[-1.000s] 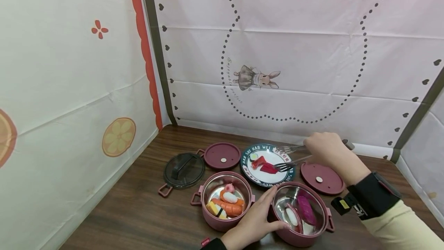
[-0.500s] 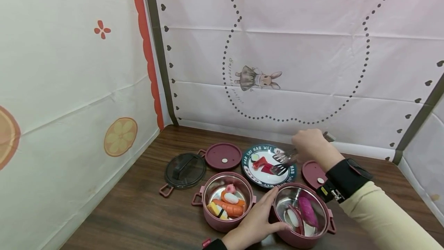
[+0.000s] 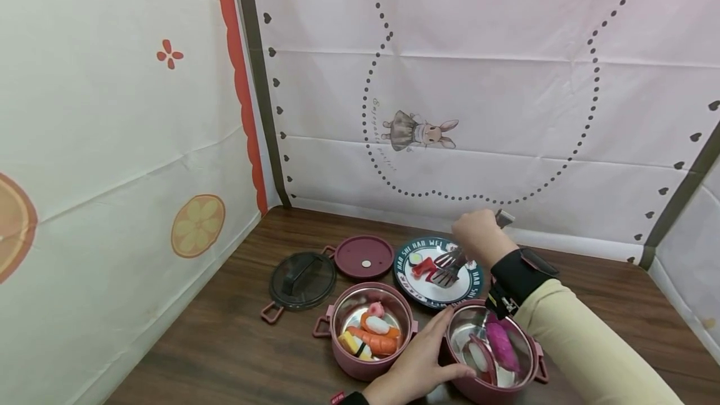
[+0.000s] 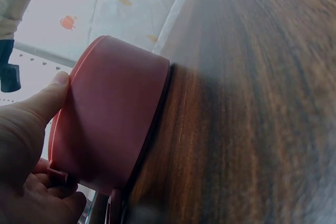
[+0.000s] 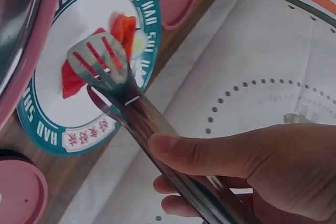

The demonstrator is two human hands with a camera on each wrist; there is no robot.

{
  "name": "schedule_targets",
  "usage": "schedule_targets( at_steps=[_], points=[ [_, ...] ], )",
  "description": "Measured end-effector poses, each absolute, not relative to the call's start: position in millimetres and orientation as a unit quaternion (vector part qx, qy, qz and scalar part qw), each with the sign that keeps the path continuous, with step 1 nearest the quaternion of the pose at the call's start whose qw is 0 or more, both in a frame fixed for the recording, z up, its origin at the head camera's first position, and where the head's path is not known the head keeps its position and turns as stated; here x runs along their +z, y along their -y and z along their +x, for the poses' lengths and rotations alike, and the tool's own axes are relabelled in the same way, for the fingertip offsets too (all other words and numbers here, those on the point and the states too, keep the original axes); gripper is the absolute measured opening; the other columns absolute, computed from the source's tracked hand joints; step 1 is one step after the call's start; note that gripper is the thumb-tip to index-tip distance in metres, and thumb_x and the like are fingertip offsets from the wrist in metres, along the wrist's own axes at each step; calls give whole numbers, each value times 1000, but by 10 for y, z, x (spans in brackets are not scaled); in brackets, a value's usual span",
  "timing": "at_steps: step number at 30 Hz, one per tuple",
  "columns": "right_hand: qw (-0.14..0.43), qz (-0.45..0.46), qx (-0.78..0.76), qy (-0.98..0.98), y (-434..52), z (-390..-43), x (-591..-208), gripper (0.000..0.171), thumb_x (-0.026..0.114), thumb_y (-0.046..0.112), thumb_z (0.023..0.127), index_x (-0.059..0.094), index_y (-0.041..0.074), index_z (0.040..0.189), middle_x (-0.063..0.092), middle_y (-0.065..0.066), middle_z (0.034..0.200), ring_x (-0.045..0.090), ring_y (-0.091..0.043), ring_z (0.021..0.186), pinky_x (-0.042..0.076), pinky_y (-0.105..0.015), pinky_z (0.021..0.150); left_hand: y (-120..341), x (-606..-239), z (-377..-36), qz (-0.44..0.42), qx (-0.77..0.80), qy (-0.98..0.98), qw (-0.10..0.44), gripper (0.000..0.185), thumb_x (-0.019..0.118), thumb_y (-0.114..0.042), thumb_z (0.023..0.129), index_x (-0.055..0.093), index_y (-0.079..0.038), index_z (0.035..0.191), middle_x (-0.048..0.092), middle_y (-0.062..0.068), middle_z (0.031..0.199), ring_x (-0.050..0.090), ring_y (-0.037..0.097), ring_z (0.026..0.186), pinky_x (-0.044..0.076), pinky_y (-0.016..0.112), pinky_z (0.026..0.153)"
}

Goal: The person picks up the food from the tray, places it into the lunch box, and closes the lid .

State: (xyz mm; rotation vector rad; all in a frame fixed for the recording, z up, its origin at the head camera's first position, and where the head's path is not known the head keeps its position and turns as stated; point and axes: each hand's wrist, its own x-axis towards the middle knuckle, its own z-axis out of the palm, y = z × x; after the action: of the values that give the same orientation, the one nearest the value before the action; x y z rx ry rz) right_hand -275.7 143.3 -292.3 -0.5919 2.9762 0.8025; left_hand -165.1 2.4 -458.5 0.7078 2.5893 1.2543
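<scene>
A person wearing a pale yellow long sleeve (image 3: 590, 342), softly creased along the forearm. A wide black band (image 3: 525, 277) wraps the right wrist over the cuff. A small, dark, boxy camera (image 3: 499, 299) sits on the wrist's inner side, with a touch of yellow and small silvery fittings. On the left wrist, a black cuff (image 3: 355, 399) shows at the bottom edge, with a small red tag (image 3: 337, 398) bearing pale lettering, too tiny to read. Both hands (image 3: 413, 361) are bare.
</scene>
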Motion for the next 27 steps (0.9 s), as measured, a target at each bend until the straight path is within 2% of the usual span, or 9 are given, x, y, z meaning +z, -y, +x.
schedule_targets(
  at_steps=[3, 8, 19, 27],
  points=[
    [17, -178, 254, -950, -1422, -2798, -2953, 19, 87, 22, 74, 73, 12, 80, 69, 0, 75, 58, -16, 64, 57, -32, 65, -36, -4583, -1645, 244, 423, -868, 88, 93, 76, -50, 84, 28, -20, 158, 32, 1, 163, 36, 20, 148, 40, 48, 115],
    [5, -183, 248, -951, -1447, -2810, -2995, 18, 87, 20, 73, 72, 11, 78, 68, 0, 73, 58, -16, 61, 57, -32, 63, -39, -4593, -1640, 248, 420, -869, 84, 93, 75, -51, 84, 28, -20, 158, 32, 0, 163, 36, 19, 147, 38, 51, 116],
    [-22, -211, 237, -948, -1549, -2762, -3001, 18, 86, 21, 76, 70, 12, 75, 67, 1, 69, 57, -14, 59, 59, -33, 62, -33, -4573, -1623, 246, 408, -877, 70, 93, 75, -52, 84, 28, -20, 158, 32, 1, 163, 37, 21, 147, 41, 46, 115],
    [-10, -217, 224, -950, -1624, -2739, -2925, 15, 82, 16, 78, 68, 12, 75, 65, -1, 71, 57, -15, 62, 58, -36, 62, -26, -4580, -1629, 241, 405, -879, 70, 94, 75, -53, 84, 27, -21, 158, 31, -1, 163, 36, 20, 147, 42, 46, 114]
  ],
)
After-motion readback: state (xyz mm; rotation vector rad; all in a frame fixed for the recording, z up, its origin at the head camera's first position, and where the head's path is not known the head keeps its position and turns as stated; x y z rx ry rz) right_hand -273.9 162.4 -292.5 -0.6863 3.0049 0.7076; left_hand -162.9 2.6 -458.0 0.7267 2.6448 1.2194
